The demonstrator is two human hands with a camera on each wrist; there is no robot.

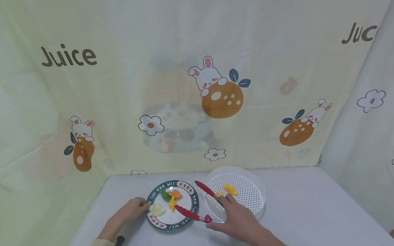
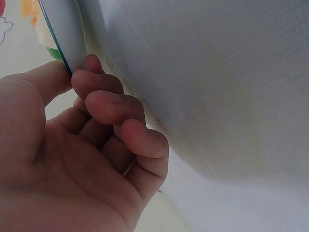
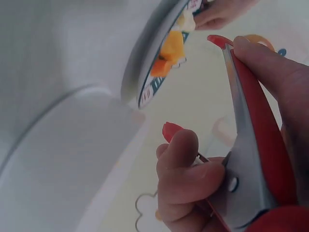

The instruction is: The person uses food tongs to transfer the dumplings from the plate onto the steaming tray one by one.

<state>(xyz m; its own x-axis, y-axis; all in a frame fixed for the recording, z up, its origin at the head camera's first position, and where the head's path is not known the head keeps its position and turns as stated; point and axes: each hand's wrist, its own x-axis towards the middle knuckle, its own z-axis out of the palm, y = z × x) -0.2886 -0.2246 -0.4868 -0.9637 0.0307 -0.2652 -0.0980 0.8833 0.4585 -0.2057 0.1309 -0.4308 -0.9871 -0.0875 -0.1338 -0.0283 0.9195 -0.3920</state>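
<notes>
My left hand (image 1: 134, 207) pinches the left rim of a round plate (image 1: 166, 218) with a dark green patterned border. In the left wrist view its thumb and fingertips meet at the plate's edge. On the plate lie dumpling-shaped pieces: a green one (image 1: 165, 195), an orange one (image 1: 175, 194), a yellow one (image 1: 172, 204) and a pale one (image 1: 157, 209). My right hand (image 1: 238, 220) grips red-tipped metal tongs (image 3: 256, 121). The tongs' arms are spread wide with nothing between them; one red tip overlaps the plate, the other overlaps the gap beside the tray.
Right of the plate stands a round white tray (image 1: 247, 200) with a perforated base, holding yellow pieces (image 1: 230, 189). A white-covered table (image 1: 295, 205) lies beneath. Behind it hangs a pale curtain (image 1: 261, 44) printed with rabbits, fruit and flowers.
</notes>
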